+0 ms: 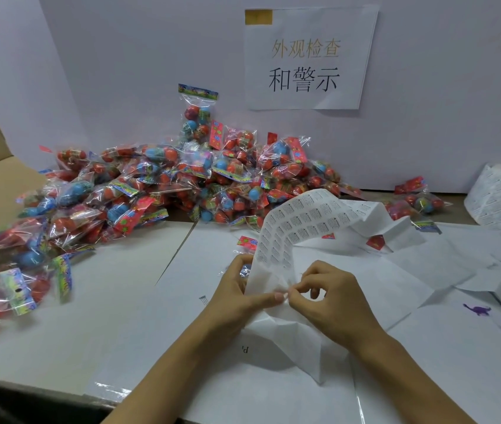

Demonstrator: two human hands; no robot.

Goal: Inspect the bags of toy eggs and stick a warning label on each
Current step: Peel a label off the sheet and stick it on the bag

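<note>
wall sign [309,59]: "外观检查" gold, "和警示" black | label strip [301,221]: print too small to read

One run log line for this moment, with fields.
step: peeling label | left hand: holds label sheet | right hand: pinches sheet edge | bags: piled behind

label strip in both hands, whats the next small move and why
Probably peel one label free: the right hand pinches at the edge of the white printed label strip that the left hand holds, and a clear bag of toy eggs lies under the left hand, awaiting it.
</note>
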